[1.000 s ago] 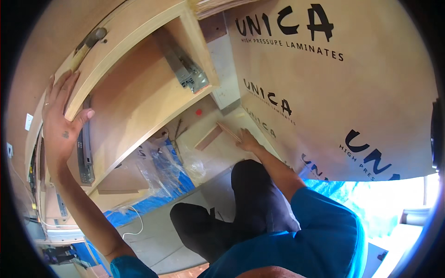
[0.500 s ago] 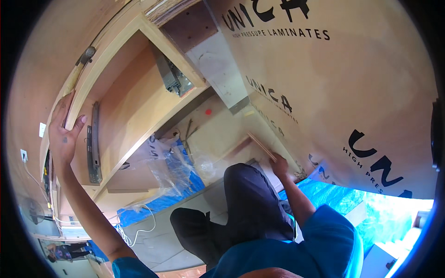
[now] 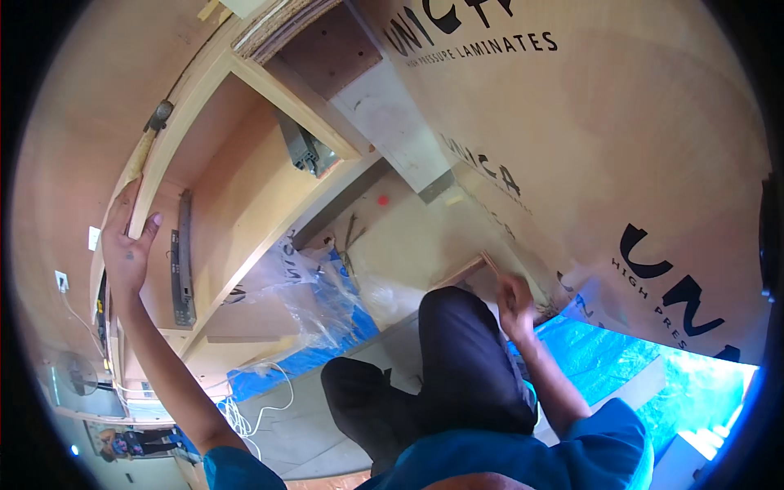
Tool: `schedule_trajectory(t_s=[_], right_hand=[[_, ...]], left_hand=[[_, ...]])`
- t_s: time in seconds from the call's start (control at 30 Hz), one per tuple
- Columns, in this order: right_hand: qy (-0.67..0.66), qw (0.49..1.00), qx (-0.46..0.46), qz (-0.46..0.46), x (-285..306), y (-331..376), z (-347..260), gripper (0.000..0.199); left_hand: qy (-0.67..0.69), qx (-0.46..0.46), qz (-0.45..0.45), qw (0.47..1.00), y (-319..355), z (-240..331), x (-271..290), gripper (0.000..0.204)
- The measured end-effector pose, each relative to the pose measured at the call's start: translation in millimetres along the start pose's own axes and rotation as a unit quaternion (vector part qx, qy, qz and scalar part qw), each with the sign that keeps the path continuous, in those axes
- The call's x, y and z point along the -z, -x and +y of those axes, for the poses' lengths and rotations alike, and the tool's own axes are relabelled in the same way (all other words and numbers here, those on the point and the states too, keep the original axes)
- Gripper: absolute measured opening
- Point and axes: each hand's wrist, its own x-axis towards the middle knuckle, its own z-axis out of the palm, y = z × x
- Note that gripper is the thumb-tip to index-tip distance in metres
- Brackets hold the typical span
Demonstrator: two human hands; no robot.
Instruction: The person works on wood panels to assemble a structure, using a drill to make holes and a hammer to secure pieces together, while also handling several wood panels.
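My left hand (image 3: 126, 253) is closed over the pale wooden front edge of a cabinet (image 3: 204, 86), the thumb on the inner side and the fingers over the top. A hammer (image 3: 145, 147) lies along that edge, its head pointing away and its handle end at my fingertips. Down by my right knee, my right hand (image 3: 514, 302) has its fingers closed at the end of a narrow wooden piece (image 3: 488, 261). That hand is slightly blurred, and my knee covers part of the wooden piece.
A large laminate-covered panel (image 3: 588, 155) with dark print rises on the right. Inside the cabinet are dark metal drawer slides (image 3: 181, 261). Clear plastic and blue sheeting (image 3: 351, 318) lie below, with white cable (image 3: 282, 384) at lower left. Another person (image 3: 135, 441) is far off at lower left.
The whole view has shifted a little. My right hand has turned upward and moved right, and the wooden piece is now seen more foreshortened. My left hand keeps its place on the cabinet edge.
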Motion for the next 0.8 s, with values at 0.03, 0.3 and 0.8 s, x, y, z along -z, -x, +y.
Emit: schedule_trajectory(t_s=[0.03, 0.3, 0.8], right_hand=[[-0.036, 0.998, 0.043, 0.000, -13, -35, -20, 0.020], [-0.300, 0.936, 0.181, 0.040, -106, -234, -177, 0.033], [-0.648, 0.744, -0.029, -0.157, -176, -335, -253, 0.052]], left_hand=[[-0.006, 0.007, -0.002, 1.000, 0, 0, 0, 0.057], [0.016, 0.009, -0.017, 1.000, 0, -9, -1, 0.056], [0.058, 0.111, -0.014, 0.992, 1, -1, 0, 0.050]])
